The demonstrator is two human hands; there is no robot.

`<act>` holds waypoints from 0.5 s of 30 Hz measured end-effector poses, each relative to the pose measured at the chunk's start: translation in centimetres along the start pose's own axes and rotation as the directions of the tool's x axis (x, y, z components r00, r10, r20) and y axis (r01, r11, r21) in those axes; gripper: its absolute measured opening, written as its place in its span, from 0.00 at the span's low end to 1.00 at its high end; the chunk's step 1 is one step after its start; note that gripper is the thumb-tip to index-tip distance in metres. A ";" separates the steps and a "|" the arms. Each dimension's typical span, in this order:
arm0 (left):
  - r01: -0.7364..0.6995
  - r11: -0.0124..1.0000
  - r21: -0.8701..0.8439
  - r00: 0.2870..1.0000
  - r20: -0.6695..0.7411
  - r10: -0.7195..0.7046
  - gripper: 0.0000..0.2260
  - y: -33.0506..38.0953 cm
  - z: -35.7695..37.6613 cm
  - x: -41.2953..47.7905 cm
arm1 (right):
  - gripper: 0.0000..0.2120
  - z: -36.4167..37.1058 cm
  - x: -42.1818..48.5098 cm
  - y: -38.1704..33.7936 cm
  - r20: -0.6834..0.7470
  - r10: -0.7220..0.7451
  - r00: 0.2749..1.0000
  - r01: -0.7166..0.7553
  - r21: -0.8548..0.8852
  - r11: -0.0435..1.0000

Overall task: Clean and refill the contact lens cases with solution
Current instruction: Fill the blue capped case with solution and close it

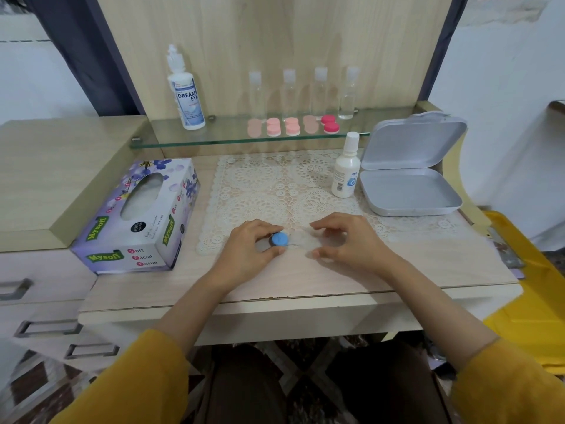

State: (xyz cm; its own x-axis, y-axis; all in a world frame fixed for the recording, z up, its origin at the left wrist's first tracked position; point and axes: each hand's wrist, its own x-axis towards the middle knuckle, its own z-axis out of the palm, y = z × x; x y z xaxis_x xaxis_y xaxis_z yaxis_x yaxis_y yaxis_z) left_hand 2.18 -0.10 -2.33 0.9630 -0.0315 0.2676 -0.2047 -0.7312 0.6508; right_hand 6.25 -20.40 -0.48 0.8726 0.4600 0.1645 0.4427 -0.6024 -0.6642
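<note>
- Head view, looking down at my desk: the blue lens case [279, 239] sits at the near edge of the lace mat [275, 185], about mid-desk, blue round cap facing up.
- My left hand [250, 249] pinches it from the left, thumb on the near side and fingers curled round the far side.
- My right hand [345, 243] hovers just to the right of the case, with fingers and thumb curled towards each other. What lies under them is pale and blurred, so I cannot tell whether I am holding anything.
- Both sleeves are mustard yellow and pushed up my forearms.
- A tissue box [137, 215] lies left of the mat, printed "Mysoft" in green and "Soft Facial Tissue" in red capitals. It has purple flowers on it.
- At the far right of the mat stands a small white bottle [345, 169], capped, with a barcode and a blue mark. Its text is too small to read.
- Just right of it is a grey tin [409, 191] with its lid standing open.
- On the glass shelf [183, 139] at the back, a large white bottle [186, 93] on the left reads "DREAM EYE".
- Further right on the shelf is a row of pink lens cases [292, 127]; the rightmost is a deeper pink.
- Behind them stand four clear bottles [289, 90] with white caps.
</note>
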 end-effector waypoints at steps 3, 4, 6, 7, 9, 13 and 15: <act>0.022 0.999 -0.031 1.000 -0.002 -0.022 0.17 0.0 0.0 -0.1 | 0.21 -1.2 -0.7 0.5 0.026 0.018 0.999 -0.017 -0.068 0.998; 0.022 0.999 -0.033 1.000 -0.005 -0.022 0.17 0.0 0.1 -0.1 | 0.20 -1.5 -0.9 0.7 0.032 0.027 0.999 -0.025 -0.084 0.996; 0.020 0.999 -0.032 1.000 -0.012 -0.021 0.17 -0.2 0.1 -0.2 | 0.16 -1.6 -1.4 0.9 0.051 0.025 0.998 -0.019 -0.111 0.994; 0.020 0.999 -0.033 1.000 -0.017 -0.021 0.17 -0.2 0.1 -0.3 | 0.13 -1.6 -1.6 1.0 0.055 0.010 0.998 -0.003 -0.117 0.993; 0.021 0.999 -0.039 0.999 -0.023 -0.022 0.17 -0.3 0.2 -0.3 | 0.09 -1.2 -1.6 1.0 0.051 -0.015 0.999 0.021 -0.117 0.993; 0.012 0.998 -0.058 1.000 -0.022 -0.014 0.15 -0.4 0.2 -0.3 | 0.05 -0.5 -1.2 0.7 0.042 -0.031 0.999 0.035 -0.098 0.995; 0.012 0.998 -0.064 1.000 -0.018 -0.013 0.14 -0.3 0.2 -0.3 | 0.05 -0.4 -0.7 0.4 0.015 -0.028 0.999 0.029 -0.075 0.997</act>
State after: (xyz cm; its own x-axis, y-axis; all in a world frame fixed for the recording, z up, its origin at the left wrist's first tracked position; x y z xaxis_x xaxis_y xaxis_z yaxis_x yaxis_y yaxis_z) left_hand 2.04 0.02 -2.75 0.9623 -0.0099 0.2719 -0.2043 -0.6863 0.6981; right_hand 5.95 -21.21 -0.61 0.8567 0.4862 0.1724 0.4821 -0.6358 -0.6027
